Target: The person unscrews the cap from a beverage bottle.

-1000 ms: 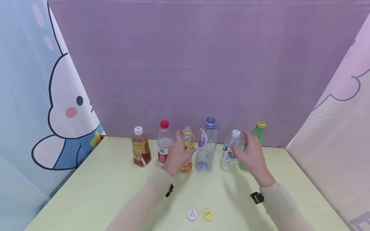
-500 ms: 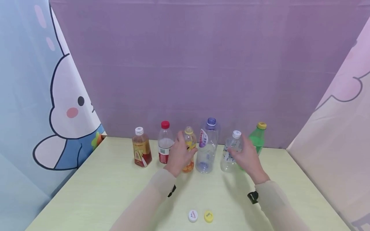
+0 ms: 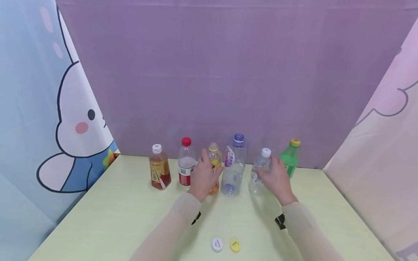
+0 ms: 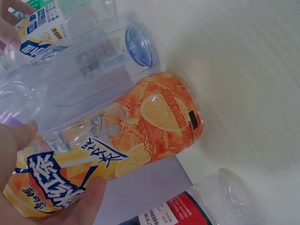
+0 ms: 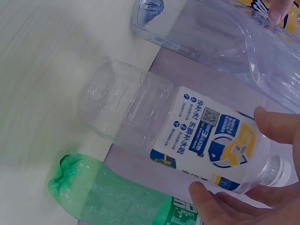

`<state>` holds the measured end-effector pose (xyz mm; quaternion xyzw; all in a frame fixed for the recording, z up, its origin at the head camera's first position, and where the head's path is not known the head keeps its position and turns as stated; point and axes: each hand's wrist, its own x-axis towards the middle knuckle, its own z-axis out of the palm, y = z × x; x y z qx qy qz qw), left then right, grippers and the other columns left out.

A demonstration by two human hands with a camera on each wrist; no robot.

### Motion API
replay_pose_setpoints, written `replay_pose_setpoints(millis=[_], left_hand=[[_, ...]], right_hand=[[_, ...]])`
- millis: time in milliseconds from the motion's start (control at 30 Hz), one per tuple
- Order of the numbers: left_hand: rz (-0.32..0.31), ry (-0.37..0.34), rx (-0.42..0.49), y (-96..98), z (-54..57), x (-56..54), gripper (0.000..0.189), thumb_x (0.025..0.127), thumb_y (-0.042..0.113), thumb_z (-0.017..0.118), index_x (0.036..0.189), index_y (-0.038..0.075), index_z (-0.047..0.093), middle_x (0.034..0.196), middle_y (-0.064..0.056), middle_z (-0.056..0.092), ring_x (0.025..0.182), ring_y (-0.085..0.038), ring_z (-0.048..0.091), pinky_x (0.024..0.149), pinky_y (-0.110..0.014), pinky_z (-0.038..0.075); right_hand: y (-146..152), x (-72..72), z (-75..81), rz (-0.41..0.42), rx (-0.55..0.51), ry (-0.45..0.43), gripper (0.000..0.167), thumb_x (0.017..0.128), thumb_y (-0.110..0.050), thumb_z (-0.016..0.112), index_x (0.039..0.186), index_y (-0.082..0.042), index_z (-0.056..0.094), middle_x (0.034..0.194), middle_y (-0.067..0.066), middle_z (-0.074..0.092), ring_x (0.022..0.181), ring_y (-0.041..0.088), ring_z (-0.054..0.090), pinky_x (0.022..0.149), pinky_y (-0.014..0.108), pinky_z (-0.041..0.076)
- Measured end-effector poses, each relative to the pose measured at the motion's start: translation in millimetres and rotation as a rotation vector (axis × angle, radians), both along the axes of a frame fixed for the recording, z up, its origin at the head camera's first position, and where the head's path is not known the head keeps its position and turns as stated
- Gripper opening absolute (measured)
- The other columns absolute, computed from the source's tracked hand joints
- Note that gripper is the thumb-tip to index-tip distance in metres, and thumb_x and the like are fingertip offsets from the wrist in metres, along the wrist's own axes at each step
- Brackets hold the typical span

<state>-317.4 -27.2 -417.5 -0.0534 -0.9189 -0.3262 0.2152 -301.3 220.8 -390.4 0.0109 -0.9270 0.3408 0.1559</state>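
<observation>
My left hand grips a plastic iced tea bottle with an orange-slice label, thumb on one side and fingers on the other. It stands upright, with an uncapped neck and a yellow ring. My right hand holds a clear plastic bottle with a white cap, fingers and thumb round its blue and white label. Between my hands stands a tall, uncapped purple-tinted bottle. Just right of my right hand is a green bottle with a yellow cap, its lower part hidden by that hand in the head view.
On the table's left stand a brown drink bottle with a white cap and a red-capped bottle. A white cap and a yellow cap lie near the front. A purple cloth hangs behind the row.
My right hand has moved left and closed round the clear bottle, uncovering more of the green bottle. My left hand has stayed at the iced tea bottle with little movement.
</observation>
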Motion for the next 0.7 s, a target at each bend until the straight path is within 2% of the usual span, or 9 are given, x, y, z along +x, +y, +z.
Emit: replay_pose_setpoints(millis=[167, 367, 533, 700], left_hand=[[0.022, -0.007, -0.016, 2.0, -1.1, -1.2, 0.090, 0.092, 0.045, 0.074, 0.154, 0.008, 0.020, 0.120, -0.023, 0.060, 0.096, -0.037, 0.071, 0.076, -0.045, 0.062], [0.028, -0.024, -0.038, 1.8, -2.2, -0.9, 0.094, 0.092, 0.046, 0.074, 0.158, 0.010, 0.017, 0.119, -0.023, 0.063, 0.089, -0.036, 0.072, 0.071, -0.043, 0.062], [0.008, -0.013, -0.060, 0.1, -2.6, -0.4, 0.098, 0.091, 0.043, 0.076, 0.159, 0.009, 0.014, 0.115, -0.023, 0.065, 0.089, -0.035, 0.072, 0.073, -0.043, 0.062], [-0.017, -0.003, -0.053, -6.4, 2.0, 2.2, 0.101, 0.090, 0.038, 0.078, 0.160, 0.008, 0.012, 0.107, -0.021, 0.066, 0.088, -0.033, 0.071, 0.077, -0.044, 0.061]], right_hand=[[-0.9, -1.6, -1.5, 0.007, -0.028, -0.005, 0.088, 0.093, -0.034, 0.074, 0.153, 0.008, 0.026, 0.144, 0.037, 0.044, 0.128, 0.056, 0.046, 0.101, 0.068, 0.042], [-0.5, 2.5, -5.4, 0.024, -0.088, -0.036, 0.091, 0.093, -0.040, 0.072, 0.156, 0.003, 0.023, 0.147, 0.035, 0.043, 0.131, 0.055, 0.045, 0.102, 0.068, 0.041], [-1.1, 5.5, -7.8, 0.032, -0.105, -0.026, 0.087, 0.092, -0.037, 0.073, 0.154, 0.003, 0.026, 0.146, 0.032, 0.045, 0.131, 0.053, 0.046, 0.103, 0.068, 0.041], [-3.3, 7.7, -8.0, 0.041, -0.122, -0.023, 0.085, 0.092, -0.032, 0.073, 0.153, 0.004, 0.026, 0.145, 0.032, 0.044, 0.131, 0.052, 0.046, 0.103, 0.067, 0.041]])
